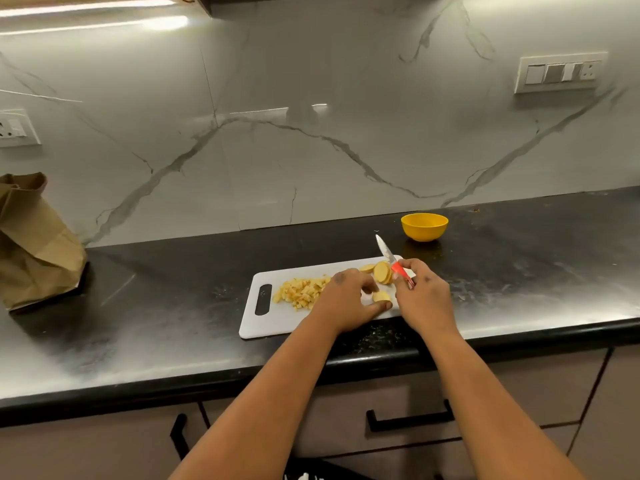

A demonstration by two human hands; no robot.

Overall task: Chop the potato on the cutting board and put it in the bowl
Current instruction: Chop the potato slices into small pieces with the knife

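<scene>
My left hand [349, 296] lies palm-down on the board [277, 317], fingers pinching a potato slice [381, 296]. My right hand [420, 289] grips the knife [393, 261], blade raised. More slices [381, 271] between them; bowl [424, 226] beyond.

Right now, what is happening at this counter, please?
A person is chopping potato on the white cutting board. The right hand holds a red-handled knife, blade raised. The left hand holds a potato slice. Diced pieces lie on the board; more slices wait. The yellow bowl stands behind the board.
</scene>
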